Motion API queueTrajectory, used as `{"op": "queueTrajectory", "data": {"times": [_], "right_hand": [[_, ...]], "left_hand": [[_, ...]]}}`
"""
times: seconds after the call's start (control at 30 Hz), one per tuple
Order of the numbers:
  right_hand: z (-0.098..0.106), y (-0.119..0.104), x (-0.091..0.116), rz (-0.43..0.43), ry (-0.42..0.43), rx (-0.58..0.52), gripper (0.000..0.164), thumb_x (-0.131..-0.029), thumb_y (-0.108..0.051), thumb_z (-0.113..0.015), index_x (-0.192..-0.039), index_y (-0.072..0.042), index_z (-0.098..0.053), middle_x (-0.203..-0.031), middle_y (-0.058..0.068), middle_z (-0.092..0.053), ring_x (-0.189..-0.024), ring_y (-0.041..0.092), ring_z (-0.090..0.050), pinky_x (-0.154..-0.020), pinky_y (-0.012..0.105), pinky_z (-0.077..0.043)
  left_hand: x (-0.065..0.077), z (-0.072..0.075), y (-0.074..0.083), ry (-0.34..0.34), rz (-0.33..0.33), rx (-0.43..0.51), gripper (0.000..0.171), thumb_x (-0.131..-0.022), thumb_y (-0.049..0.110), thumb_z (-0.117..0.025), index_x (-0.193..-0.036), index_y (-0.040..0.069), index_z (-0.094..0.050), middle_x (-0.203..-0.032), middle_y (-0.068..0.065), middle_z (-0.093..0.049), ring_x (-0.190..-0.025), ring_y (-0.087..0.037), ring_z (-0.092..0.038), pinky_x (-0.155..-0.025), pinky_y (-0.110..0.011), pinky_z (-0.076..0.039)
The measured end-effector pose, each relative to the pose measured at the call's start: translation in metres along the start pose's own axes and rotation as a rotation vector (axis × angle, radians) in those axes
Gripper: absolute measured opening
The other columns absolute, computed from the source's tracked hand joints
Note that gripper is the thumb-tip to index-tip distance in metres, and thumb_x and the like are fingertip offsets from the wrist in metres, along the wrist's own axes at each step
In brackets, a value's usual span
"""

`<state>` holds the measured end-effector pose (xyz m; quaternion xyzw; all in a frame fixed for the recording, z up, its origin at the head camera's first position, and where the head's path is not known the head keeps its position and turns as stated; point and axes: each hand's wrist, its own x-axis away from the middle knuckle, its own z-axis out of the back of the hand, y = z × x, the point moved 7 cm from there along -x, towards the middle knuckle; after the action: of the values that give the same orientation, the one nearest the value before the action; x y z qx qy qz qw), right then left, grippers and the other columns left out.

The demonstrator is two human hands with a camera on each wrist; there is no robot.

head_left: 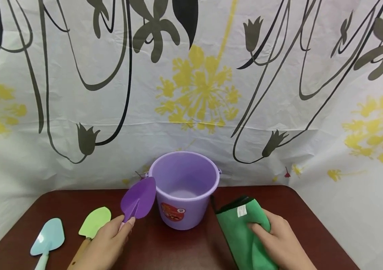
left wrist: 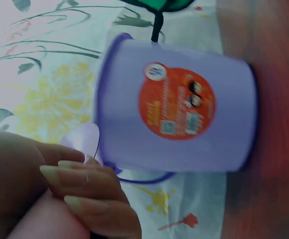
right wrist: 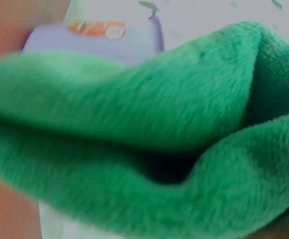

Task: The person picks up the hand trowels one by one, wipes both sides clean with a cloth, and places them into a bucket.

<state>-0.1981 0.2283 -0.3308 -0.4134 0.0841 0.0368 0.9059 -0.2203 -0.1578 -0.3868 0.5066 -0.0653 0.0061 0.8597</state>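
My left hand [head_left: 105, 243] grips a purple toy trowel [head_left: 141, 197] by its handle, blade pointing up and away. In the head view the blade overlaps the left side of a lilac bucket [head_left: 186, 210]. Curled fingers [left wrist: 92, 199] wrap the pale pink handle [left wrist: 50, 219] in the left wrist view. My right hand [head_left: 280, 240] holds a folded green cloth [head_left: 240, 234] with a black edge and a white tag, to the right of the bucket. Plush green folds [right wrist: 134, 109] fill most of the right wrist view and hide that hand's fingers.
A light green trowel [head_left: 95, 221] with a wooden handle lies left of my left hand, partly behind it. Farther left is a pale blue trowel [head_left: 48, 238]. The dark red-brown table [head_left: 164, 249] ends at a flower-printed sheet [head_left: 198, 135] behind the bucket.
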Motion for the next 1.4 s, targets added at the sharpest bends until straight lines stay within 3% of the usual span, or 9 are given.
{"op": "queueTrajectory", "data": {"times": [0.07, 0.2, 0.33, 0.5, 0.63, 0.87, 1.1, 1.4], "right_hand": [[-0.005, -0.003, 0.0, -0.025, -0.037, -0.107, 0.005, -0.095, -0.013, -0.066, -0.093, -0.01, -0.062, -0.071, -0.001, -0.057, -0.061, 0.009, -0.058, -0.062, 0.025, -0.05], [-0.012, -0.01, 0.001, -0.065, -0.081, -0.282, 0.016, -0.097, -0.015, -0.064, -0.106, -0.002, -0.063, -0.082, 0.006, -0.066, -0.065, 0.015, -0.065, -0.064, 0.03, -0.056], [-0.017, -0.02, 0.003, -0.068, -0.098, -0.379, 0.021, -0.098, -0.016, -0.063, -0.111, 0.0, -0.062, -0.086, 0.008, -0.069, -0.067, 0.018, -0.069, -0.064, 0.034, -0.058], [-0.028, -0.036, 0.0, -0.054, -0.172, -0.467, 0.028, -0.099, -0.02, -0.061, -0.118, 0.001, -0.059, -0.09, 0.011, -0.069, -0.072, 0.021, -0.072, -0.067, 0.038, -0.06], [-0.036, -0.049, -0.007, -0.064, -0.174, -0.539, 0.029, -0.099, -0.022, -0.062, -0.116, 0.001, -0.059, -0.09, 0.011, -0.068, -0.075, 0.023, -0.073, -0.07, 0.04, -0.061], [-0.053, -0.064, -0.015, -0.145, -0.232, -0.81, 0.026, -0.099, -0.024, -0.06, -0.115, -0.004, -0.057, -0.088, 0.002, -0.071, -0.077, 0.019, -0.074, -0.073, 0.042, -0.061], [-0.07, -0.076, -0.014, -0.13, -0.391, -0.999, 0.016, -0.103, -0.023, -0.051, -0.114, -0.013, -0.056, -0.094, -0.004, -0.073, -0.084, 0.012, -0.074, -0.078, 0.035, -0.06], [-0.08, -0.07, -0.003, -0.224, -0.377, -1.048, 0.017, -0.101, -0.024, -0.053, -0.115, -0.015, -0.058, -0.099, -0.006, -0.072, -0.09, 0.01, -0.071, -0.082, 0.033, -0.058]], "left_hand": [[0.004, -0.006, 0.004, -0.093, -0.004, 0.127, 0.04, -0.107, 0.038, -0.048, -0.086, 0.004, -0.044, -0.062, 0.002, -0.036, -0.05, -0.009, -0.032, -0.046, -0.022, -0.032], [0.011, -0.018, 0.017, -0.288, -0.05, 0.308, 0.04, -0.108, 0.035, -0.044, -0.091, -0.001, -0.043, -0.065, 0.001, -0.039, -0.05, -0.01, -0.033, -0.044, -0.021, -0.03], [0.017, -0.029, 0.034, -0.401, -0.12, 0.366, 0.044, -0.109, 0.035, -0.043, -0.095, -0.007, -0.042, -0.068, 0.0, -0.043, -0.05, -0.009, -0.037, -0.043, -0.019, -0.031], [0.023, -0.045, 0.062, -0.483, -0.215, 0.409, 0.047, -0.108, 0.035, -0.045, -0.093, -0.009, -0.038, -0.067, 0.001, -0.041, -0.047, -0.006, -0.035, -0.042, -0.018, -0.03], [0.023, -0.057, 0.082, -0.495, -0.228, 0.448, 0.05, -0.107, 0.038, -0.048, -0.091, -0.008, -0.038, -0.066, 0.001, -0.039, -0.046, -0.007, -0.031, -0.04, -0.02, -0.027], [0.021, -0.076, 0.106, -0.484, -0.286, 0.435, 0.049, -0.107, 0.036, -0.047, -0.091, -0.009, -0.04, -0.064, 0.0, -0.042, -0.045, -0.006, -0.035, -0.04, -0.021, -0.03], [0.02, -0.078, 0.104, -0.505, -0.289, 0.432, 0.039, -0.108, 0.025, -0.043, -0.092, -0.011, -0.036, -0.064, 0.002, -0.038, -0.045, -0.006, -0.034, -0.039, -0.022, -0.031], [0.021, -0.086, 0.096, -0.557, -0.251, 0.51, 0.047, -0.11, 0.032, -0.041, -0.097, -0.013, -0.035, -0.064, 0.003, -0.037, -0.046, -0.005, -0.032, -0.04, -0.019, -0.029]]}}
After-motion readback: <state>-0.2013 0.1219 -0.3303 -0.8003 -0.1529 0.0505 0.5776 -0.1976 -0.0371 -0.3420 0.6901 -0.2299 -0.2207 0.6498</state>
